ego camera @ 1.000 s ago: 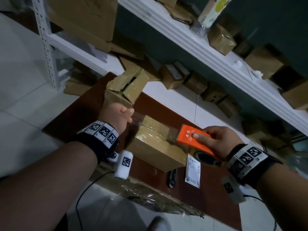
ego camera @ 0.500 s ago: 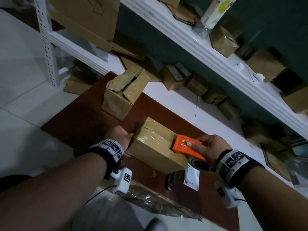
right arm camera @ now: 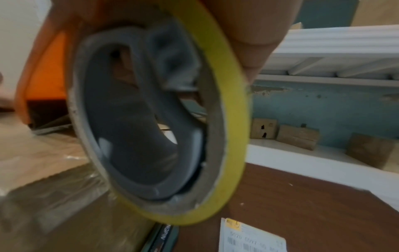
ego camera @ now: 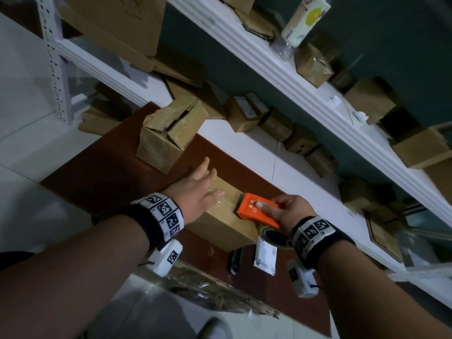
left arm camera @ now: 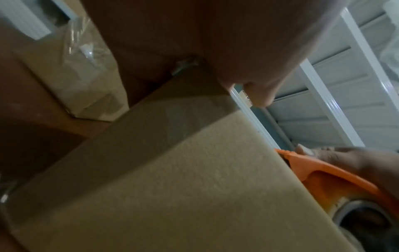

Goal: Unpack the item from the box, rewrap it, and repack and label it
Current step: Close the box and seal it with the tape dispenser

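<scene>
Currently the box (ego camera: 221, 216) sits on the brown tabletop (ego camera: 102, 184), flaps closed, glossy tape across its top. Left hand (ego camera: 193, 192) lies flat on the box top, fingers straight and spread, pressing the taped seam; grip open, nothing held. Right hand (ego camera: 286, 211) has its grip closed round the orange dispenser (ego camera: 256, 210), index finger along its top, front edge touching the box's right top edge. Right wrist view shows the yellow tape roll (right arm camera: 224, 119) on a grey hub, close up. Just beside the box on the near side: a black knife (ego camera: 235, 261) and a white label (ego camera: 265, 255) with barcode, flat on the tabletop. Second box (ego camera: 168, 135), flaps partly open, stands farther back left, apart from the first. Clear wrap (ego camera: 208, 289) bunched at the near tabletop edge. White shelf (ego camera: 293, 77) behind carries more cartons.
</scene>
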### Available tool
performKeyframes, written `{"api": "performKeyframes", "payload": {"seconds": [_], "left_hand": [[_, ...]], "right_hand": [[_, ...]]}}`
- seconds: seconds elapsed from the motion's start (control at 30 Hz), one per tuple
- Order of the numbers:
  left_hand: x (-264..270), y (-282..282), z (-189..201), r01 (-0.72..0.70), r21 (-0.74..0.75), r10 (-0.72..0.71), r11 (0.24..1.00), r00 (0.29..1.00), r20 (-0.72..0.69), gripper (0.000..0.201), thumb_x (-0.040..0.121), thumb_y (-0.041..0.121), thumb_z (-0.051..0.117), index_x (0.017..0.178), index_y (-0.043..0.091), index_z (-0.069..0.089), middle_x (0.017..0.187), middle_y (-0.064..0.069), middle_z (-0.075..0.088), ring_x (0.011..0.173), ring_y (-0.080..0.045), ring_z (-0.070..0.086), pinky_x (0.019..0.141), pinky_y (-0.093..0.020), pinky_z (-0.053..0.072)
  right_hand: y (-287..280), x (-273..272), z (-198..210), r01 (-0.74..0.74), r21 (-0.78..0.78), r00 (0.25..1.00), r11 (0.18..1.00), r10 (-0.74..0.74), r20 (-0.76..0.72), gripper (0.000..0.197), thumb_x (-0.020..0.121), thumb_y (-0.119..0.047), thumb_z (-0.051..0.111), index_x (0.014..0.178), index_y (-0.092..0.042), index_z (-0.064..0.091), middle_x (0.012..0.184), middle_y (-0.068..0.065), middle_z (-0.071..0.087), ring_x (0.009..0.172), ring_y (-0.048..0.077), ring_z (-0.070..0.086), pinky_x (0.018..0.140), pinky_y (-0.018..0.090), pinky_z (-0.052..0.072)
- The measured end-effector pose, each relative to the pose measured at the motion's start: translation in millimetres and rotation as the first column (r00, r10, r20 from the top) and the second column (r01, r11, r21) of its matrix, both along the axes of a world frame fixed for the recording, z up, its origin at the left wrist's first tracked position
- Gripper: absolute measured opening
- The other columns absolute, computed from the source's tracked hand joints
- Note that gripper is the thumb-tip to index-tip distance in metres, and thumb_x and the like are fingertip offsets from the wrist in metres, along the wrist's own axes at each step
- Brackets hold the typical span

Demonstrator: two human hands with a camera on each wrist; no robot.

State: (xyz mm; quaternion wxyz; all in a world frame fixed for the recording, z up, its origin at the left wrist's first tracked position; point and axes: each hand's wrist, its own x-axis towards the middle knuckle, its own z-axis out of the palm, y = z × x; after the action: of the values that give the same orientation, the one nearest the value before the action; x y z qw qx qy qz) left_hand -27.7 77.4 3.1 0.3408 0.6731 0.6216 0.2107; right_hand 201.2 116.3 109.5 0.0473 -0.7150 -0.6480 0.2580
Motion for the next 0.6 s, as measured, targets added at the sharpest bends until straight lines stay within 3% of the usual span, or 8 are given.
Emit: {"api": "performKeyframes", "payload": {"seconds": [0.17,0.27,0.37,0.43,0.53,0.6], "left_hand": [[-3,-3,6,-0.078,-0.011,0.078,0.997,0.996,0.041,0.073,0.102,0.055,0.030,0.160,0.019,0.004,0.166,0.013,-0.017,0.151,-0.018,0.022,0.117,-0.041,0.031],[-10,-5,9,-0.163,-0.023,0.163,0.986,0.987,0.003,0.078,0.099,0.061,0.033,0.159,0.017,0.010,0.167,0.002,0.008,0.145,-0.026,0.036,0.112,-0.044,0.039],[-19,-7,16,-0.242,0.023,0.242,0.970,0.948,-0.209,0.080,0.096,0.066,0.033,0.155,0.012,0.024,0.155,-0.011,0.035,0.137,-0.032,0.039,0.106,-0.047,0.042],[-21,-10,16,-0.265,0.093,0.281,0.960,0.914,-0.293,0.067,0.098,0.059,0.035,0.145,0.012,0.041,0.144,-0.012,0.046,0.131,-0.030,0.041,0.103,-0.046,0.042],[-22,-11,10,-0.278,0.146,0.308,0.949,0.914,-0.265,0.051,0.096,0.042,0.040,0.136,0.011,0.048,0.144,-0.012,0.045,0.137,-0.028,0.036,0.110,-0.044,0.038],[-22,-10,10,-0.274,0.128,0.299,0.953,0.916,-0.268,0.052,0.096,0.039,0.041,0.140,0.012,0.043,0.156,-0.011,0.035,0.150,-0.027,0.021,0.119,-0.046,0.026]], "right_hand": [[-3,-2,-3,-0.001,0.022,1.000,1.000,0.002,-0.007,0.042,0.072,-0.064,0.075,0.083,-0.023,0.074,0.070,-0.005,0.072,0.065,0.010,0.066,0.052,0.020,0.046],[-5,-11,-4,-0.035,0.022,0.999,0.999,0.035,0.003,0.044,0.072,-0.065,0.075,0.083,-0.023,0.073,0.072,-0.004,0.073,0.068,0.013,0.068,0.058,0.023,0.052],[-5,-24,-3,-0.072,0.027,0.997,0.997,0.071,0.036,0.044,0.069,-0.067,0.077,0.081,-0.024,0.073,0.069,-0.004,0.072,0.061,0.010,0.067,0.048,0.020,0.051],[-4,-33,1,-0.097,0.012,0.994,0.995,0.096,0.060,0.044,0.068,-0.066,0.077,0.081,-0.025,0.072,0.071,-0.004,0.072,0.057,0.008,0.067,0.043,0.018,0.050],[-6,-38,3,-0.049,-0.031,0.998,0.998,0.048,-0.034,0.038,0.072,-0.056,0.081,0.084,-0.021,0.072,0.073,0.000,0.071,0.040,0.003,0.062,0.034,0.014,0.043],[-7,-38,2,-0.045,-0.026,0.998,0.999,0.043,-0.047,0.038,0.072,-0.056,0.081,0.084,-0.021,0.072,0.073,0.000,0.071,0.044,0.005,0.064,0.036,0.015,0.044]]}}
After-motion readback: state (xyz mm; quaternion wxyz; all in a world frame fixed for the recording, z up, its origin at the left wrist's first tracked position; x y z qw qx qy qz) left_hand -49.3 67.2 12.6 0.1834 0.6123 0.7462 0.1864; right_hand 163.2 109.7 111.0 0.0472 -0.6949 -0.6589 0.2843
